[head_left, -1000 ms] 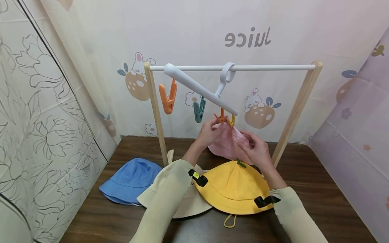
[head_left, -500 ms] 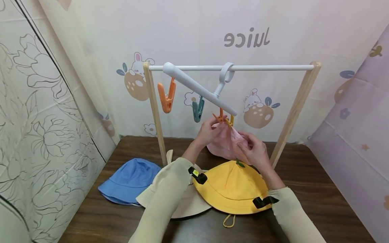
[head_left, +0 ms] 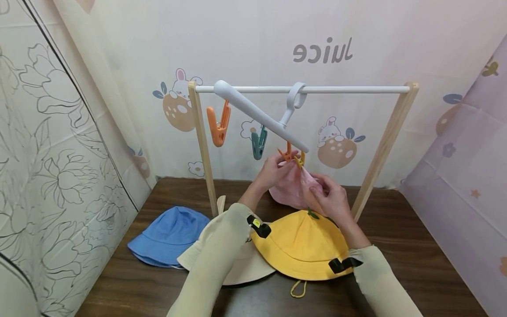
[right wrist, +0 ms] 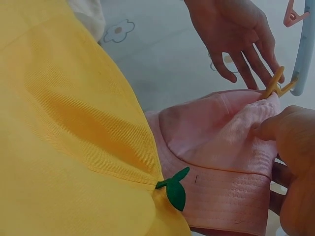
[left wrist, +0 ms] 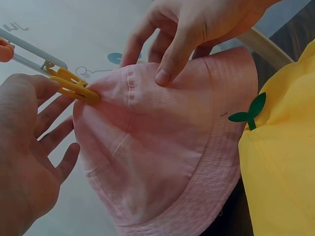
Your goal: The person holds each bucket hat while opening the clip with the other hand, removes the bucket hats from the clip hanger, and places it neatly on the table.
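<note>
A yellow plastic clip (left wrist: pixel 74 88) gripped the soft pink cotton bucket hat (left wrist: pixel 162 162); the right hand (head_left: pixel 332 198) pinched its crown steady, the left hand (head_left: pixel 273 169) beside it, fingers relaxed and spread.

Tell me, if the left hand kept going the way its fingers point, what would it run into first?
Most likely the yellow clip biting the crown of the pink hat. The left hand is open, its fingers reaching just beside the clip; whether they touch it already is hard to tell.
</note>
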A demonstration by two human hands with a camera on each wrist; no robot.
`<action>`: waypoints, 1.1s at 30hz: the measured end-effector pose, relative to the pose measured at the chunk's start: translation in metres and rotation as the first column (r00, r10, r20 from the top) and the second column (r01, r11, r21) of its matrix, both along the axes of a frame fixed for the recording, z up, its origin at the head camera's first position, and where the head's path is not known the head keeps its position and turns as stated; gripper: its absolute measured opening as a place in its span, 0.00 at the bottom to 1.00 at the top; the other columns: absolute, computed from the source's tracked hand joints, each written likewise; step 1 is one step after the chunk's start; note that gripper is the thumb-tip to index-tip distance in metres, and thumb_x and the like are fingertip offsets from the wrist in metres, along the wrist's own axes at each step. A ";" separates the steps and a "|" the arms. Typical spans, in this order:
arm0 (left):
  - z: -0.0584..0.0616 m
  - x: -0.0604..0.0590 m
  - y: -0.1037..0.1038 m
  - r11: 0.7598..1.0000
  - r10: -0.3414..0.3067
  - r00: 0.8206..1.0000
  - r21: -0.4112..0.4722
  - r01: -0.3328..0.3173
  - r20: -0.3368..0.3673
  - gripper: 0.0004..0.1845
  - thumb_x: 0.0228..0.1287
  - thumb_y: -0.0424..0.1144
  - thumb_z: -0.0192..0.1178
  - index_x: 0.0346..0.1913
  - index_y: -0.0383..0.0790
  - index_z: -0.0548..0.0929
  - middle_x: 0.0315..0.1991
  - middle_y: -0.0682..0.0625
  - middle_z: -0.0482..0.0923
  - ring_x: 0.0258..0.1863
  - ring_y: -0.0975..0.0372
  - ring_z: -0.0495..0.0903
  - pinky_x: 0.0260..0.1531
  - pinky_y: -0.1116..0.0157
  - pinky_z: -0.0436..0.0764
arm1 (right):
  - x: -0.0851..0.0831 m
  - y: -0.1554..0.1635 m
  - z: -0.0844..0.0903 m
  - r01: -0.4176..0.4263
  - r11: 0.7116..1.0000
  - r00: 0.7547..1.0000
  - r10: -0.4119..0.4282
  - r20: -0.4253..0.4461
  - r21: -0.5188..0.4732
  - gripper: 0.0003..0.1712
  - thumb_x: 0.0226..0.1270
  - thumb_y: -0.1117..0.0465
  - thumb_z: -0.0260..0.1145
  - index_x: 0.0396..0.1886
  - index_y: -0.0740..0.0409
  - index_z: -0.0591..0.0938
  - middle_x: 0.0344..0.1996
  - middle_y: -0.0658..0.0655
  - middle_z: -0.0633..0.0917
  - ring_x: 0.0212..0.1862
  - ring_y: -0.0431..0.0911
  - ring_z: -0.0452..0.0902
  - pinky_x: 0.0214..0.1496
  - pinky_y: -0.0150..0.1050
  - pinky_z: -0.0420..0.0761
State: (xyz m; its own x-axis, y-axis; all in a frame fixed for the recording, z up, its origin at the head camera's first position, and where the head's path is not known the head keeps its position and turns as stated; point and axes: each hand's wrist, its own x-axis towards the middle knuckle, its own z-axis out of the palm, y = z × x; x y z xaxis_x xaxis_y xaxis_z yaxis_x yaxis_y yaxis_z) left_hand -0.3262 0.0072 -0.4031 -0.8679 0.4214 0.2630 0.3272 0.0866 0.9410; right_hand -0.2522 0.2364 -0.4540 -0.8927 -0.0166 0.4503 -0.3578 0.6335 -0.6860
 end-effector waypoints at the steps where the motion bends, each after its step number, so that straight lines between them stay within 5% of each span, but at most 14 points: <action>1: 0.000 0.000 0.000 1.000 -0.005 1.000 -0.002 0.005 0.002 0.25 0.88 0.42 0.61 0.82 0.48 0.79 0.79 0.42 0.82 0.83 0.46 0.76 0.83 0.39 0.75 | 0.001 0.000 0.000 0.001 1.000 1.000 -0.001 0.006 -0.003 0.24 0.82 0.62 0.73 0.73 0.59 0.84 0.56 0.68 0.92 0.48 0.48 0.84 0.51 0.11 0.74; 9: 0.001 -0.003 0.000 0.999 -0.025 0.999 -0.043 0.026 0.023 0.25 0.88 0.42 0.61 0.81 0.51 0.79 0.79 0.42 0.81 0.82 0.45 0.77 0.82 0.39 0.75 | 0.002 -0.002 -0.001 0.004 1.000 0.999 -0.004 0.035 -0.020 0.25 0.84 0.60 0.71 0.75 0.58 0.83 0.56 0.68 0.92 0.50 0.57 0.85 0.52 0.11 0.73; 33: 0.002 -0.003 0.005 0.998 -0.065 0.997 -0.007 0.066 0.041 0.26 0.88 0.39 0.59 0.82 0.41 0.77 0.78 0.38 0.81 0.84 0.43 0.75 0.87 0.38 0.67 | 0.004 -0.003 -0.004 0.014 1.000 0.999 -0.014 0.029 -0.004 0.24 0.82 0.63 0.72 0.73 0.59 0.84 0.52 0.67 0.92 0.45 0.53 0.79 0.48 0.16 0.76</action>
State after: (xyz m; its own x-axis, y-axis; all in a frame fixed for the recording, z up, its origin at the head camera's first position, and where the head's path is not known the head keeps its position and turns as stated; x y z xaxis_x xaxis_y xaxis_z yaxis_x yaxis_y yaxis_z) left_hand -0.3293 0.0123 -0.4012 -0.8483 0.4797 0.2242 0.2941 0.0746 0.9529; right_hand -0.2479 0.2338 -0.4580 -0.9057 -0.0017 0.4240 -0.3285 0.6352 -0.6991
